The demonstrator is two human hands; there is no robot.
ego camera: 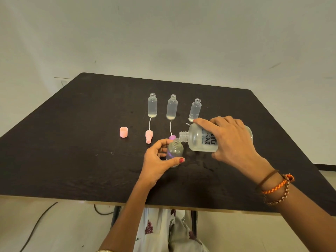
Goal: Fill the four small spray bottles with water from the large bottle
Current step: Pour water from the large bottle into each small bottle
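Head view, listed near to far.

Patterned white cloth (163, 231) at 6 o'clock, under the near table edge; dark cable (36, 224) on the floor at 7 o'clock.

Dark table (72, 160), bare wood edge along the near side; wet patches just right of centre.

Braided bracelets (278, 188) on the right wrist at 4 o'clock.

Left hand (158, 160), near centre: closed round a small spray bottle (175, 151), thumb in front, fingers behind. Bottle upright, open-mouthed, uncapped, base on or just above the table; cannot tell which. Faint purple seen through its wall.

Right hand (231, 140), at 3 o'clock of the held bottle: clamped over the large bottle (201, 140), fingers on top, thumb below. Bottle tipped on its side, open neck pointing to 9 o'clock, just above and beside the small bottle's mouth. Dark lettering on the side, water pooled along the lower wall. No stream discernible.

Purple sprayer head (172, 137), just behind the held bottle, thin white tube running to 12 o'clock.

Pink sprayer head (148, 136), lying flat at 10 o'clock of the left hand, tube likewise running to 12 o'clock.

Pink cap (123, 132), further to 9 o'clock, standing alone.

Far row, three small spray bottles, upright, uncapped, well apart: left bottle (152, 105), middle bottle (172, 107), right bottle (195, 110). Clear; fill level hard to judge. Right one just beyond the right hand's fingertips.

Pale wall (163, 33) at 12 o'clock.
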